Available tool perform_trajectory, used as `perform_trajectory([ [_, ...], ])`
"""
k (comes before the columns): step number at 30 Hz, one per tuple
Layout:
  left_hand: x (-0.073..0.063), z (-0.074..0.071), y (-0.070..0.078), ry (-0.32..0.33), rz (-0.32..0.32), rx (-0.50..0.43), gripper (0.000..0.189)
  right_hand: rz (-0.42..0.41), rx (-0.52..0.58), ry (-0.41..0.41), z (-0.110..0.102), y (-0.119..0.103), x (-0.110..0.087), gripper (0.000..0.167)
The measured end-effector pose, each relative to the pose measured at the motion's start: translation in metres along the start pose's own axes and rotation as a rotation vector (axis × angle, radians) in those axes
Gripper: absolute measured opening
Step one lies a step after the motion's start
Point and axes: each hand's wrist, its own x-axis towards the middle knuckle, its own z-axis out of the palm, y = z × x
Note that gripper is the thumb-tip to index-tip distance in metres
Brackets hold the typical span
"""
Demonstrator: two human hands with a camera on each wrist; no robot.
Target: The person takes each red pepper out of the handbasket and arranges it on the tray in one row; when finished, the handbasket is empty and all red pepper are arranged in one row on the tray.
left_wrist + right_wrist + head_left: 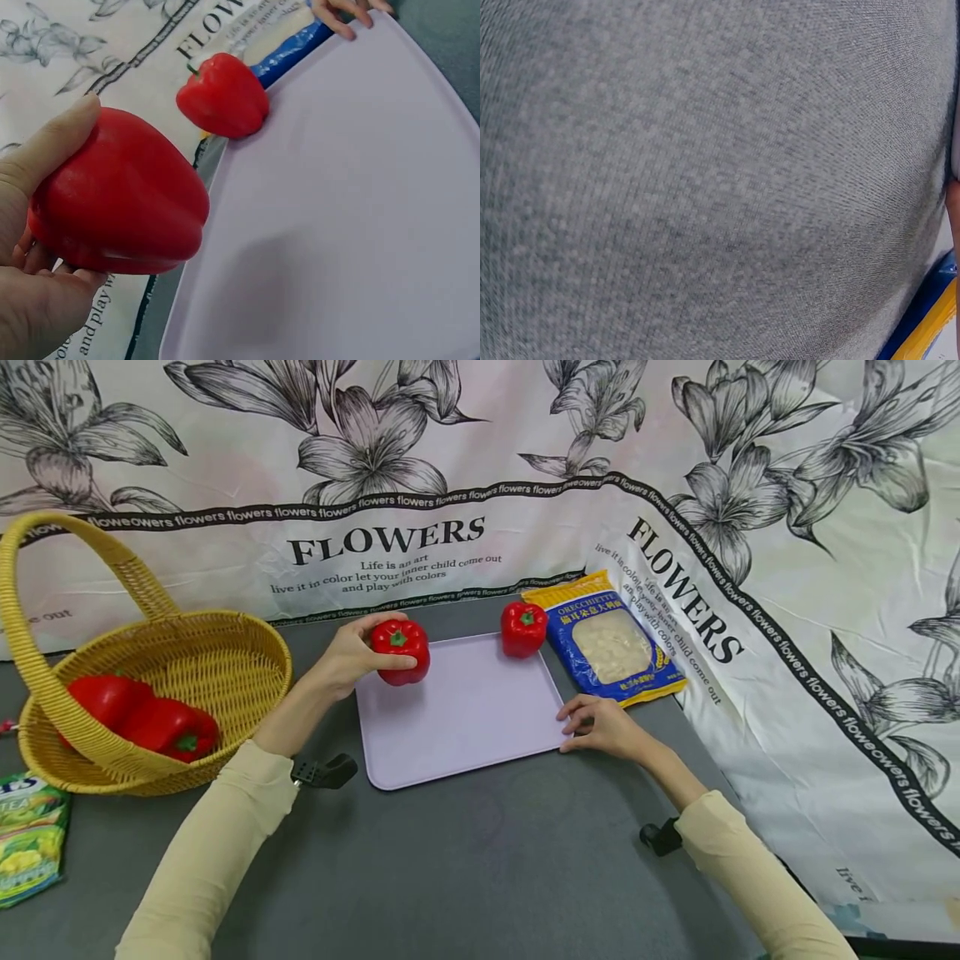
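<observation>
**Work in Hand: Part Done, One Item Not Yet Set Down**

Nearest, on the grey bench (480, 868): a green and yellow packet (28, 839) at the left, cut off by the frame. Purpose not evident.

Just beyond: a yellow wicker basket (236, 664). Contents: two red peppers (178, 727), lying together toward the left; no others seen inside. Judged outstanding, if part of the same work.

Next, at the right: right grip (603, 727) touching the edge of a pale lilac tray (465, 718), close to its near right corner, fingers bent. Clamped on the rim or merely resting on it: cannot tell. Right wrist view of no help.

Over the far left of the tray: left grip (345, 658) clamped on a held pepper (402, 652), thumb on the near side. Apparently raised clear of the tray, with a shadow beneath. Judged unfinished.

At the tray's far right corner: a far pepper (523, 628), stem up, apparently resting on the tray. Judged done. Released by both hands.

Right beside: a blue and yellow pasta bag (611, 647), lying flat. Behind all: a flower-printed cloth (480, 452).
</observation>
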Motion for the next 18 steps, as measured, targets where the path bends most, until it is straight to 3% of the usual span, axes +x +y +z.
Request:
perform_trajectory([
  [8,0.016,0.012,-0.005,-0.028,0.006,-0.036,0.061,-0.053,-0.003,0.004,-0.003,0.001,-0.002,0.016],
  [18,0.036,0.026,-0.009,-0.056,0.032,-0.039,0.061,-0.052,-0.006,0.024,0.000,0.002,-0.001,0.017],
])
